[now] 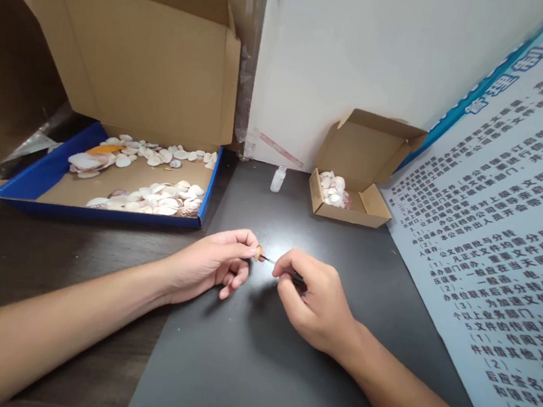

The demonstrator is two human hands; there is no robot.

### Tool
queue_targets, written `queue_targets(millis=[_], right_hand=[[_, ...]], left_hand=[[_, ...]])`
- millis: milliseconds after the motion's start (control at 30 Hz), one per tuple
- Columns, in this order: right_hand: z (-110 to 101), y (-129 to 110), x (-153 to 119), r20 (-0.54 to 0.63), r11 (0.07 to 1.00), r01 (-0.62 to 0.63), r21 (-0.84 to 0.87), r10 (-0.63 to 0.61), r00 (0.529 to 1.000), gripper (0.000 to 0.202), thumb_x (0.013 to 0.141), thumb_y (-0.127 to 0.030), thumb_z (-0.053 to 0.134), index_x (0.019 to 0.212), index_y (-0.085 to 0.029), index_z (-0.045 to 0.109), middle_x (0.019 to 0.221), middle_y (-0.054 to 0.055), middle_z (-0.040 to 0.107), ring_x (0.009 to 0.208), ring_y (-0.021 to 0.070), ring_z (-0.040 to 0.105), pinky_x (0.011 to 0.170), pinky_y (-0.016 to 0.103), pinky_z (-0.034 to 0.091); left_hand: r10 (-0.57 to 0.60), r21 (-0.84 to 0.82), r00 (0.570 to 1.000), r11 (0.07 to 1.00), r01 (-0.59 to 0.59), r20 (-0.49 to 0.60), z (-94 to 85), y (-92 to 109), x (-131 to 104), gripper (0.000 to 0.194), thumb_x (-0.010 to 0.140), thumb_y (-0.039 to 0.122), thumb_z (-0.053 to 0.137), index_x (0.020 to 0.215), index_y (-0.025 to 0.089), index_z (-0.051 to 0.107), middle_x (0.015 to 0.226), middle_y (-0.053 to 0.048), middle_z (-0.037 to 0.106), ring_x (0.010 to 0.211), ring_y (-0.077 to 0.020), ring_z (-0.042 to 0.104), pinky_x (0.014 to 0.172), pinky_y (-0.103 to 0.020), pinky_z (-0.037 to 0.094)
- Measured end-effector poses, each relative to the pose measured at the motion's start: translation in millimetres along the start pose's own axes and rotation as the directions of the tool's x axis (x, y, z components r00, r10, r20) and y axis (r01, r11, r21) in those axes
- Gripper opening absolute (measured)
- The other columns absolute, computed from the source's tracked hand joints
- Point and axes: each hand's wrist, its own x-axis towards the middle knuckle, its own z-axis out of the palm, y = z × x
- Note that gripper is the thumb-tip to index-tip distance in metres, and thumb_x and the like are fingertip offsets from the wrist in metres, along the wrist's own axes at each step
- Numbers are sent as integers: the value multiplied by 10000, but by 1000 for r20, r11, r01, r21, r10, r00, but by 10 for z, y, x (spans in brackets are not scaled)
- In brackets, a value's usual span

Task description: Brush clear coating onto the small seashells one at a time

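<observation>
Head view: a small rounded orange-brown piece (259, 253) sits at fingertips (251, 252), pinched by the left hand (224, 264); the right hand (316, 295) grips a slim black-and-silver tool (270, 261).

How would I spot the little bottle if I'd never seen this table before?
Find the black mat and follow it to its far end, by the white wall. There, between the blue-sided box on the left and the smaller cardboard box on the right, is a little whitish bottle. Both boxes hold shells; this is the only bottle, narrow and translucent.
</observation>
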Motion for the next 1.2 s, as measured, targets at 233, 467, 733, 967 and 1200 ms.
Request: queue_targets(millis=[233, 467, 733, 967, 1200], right_hand=[[9, -2, 9, 23, 998, 17, 54, -19, 1000, 145, 779, -71, 469, 771, -184, 559, 678, -12, 583, 557, 106, 468, 549, 225, 355], [18, 4, 18, 61, 999, -5, 33, 3, 998, 136, 784, -81, 471, 791, -177, 568, 695, -11, 576, 570, 105, 459, 560, 231, 343], [16, -10, -2, 45, 997, 34, 69, -37, 998, 139, 796, -78, 457, 773, -177, 552, 690, -15, 561, 584, 104, 464, 577, 229, 344], [17, -18, 2, 41, 999, 5, 51, -7, 999, 123, 762, -92, 446, 707, -191, 494, 632, -25, 514, 545, 107, 423, 548, 239, 312], [24, -8, 13, 111, 996, -83, 8, 82, 990, 128, 759, -97, 437, 685, -198, 463, 603, -35, 499, 531, 107, 417, 544, 241, 298]], left_hand=[[35, -13, 999, 999, -35, -8, 8, -1, 2, 73, 907, 215, 564, 852, 173, 542, 630, 20, 488, 520, -87, 433, 389, -147, 425], [43, -48, 999, 998, -44, -9, 13, -4, 7, 71, 909, 188, 568, 846, 157, 556, 679, 18, 459, 551, -78, 417, 422, -150, 411], [50, -60, 999, 997, -51, -22, 28, 8, 1, 80, 902, 189, 574, 832, 154, 565, 709, 22, 446, 548, -73, 406, 416, -158, 385], [55, -58, 998, 997, -56, -14, 16, 3, -4, 67, 870, 179, 604, 822, 162, 560, 725, 24, 445, 541, -69, 386, 419, -162, 373], [59, -30, 998, 998, -59, -11, 10, -4, -14, 95, 876, 216, 621, 822, 174, 556, 677, 37, 425, 532, -71, 376, 428, -159, 374]])
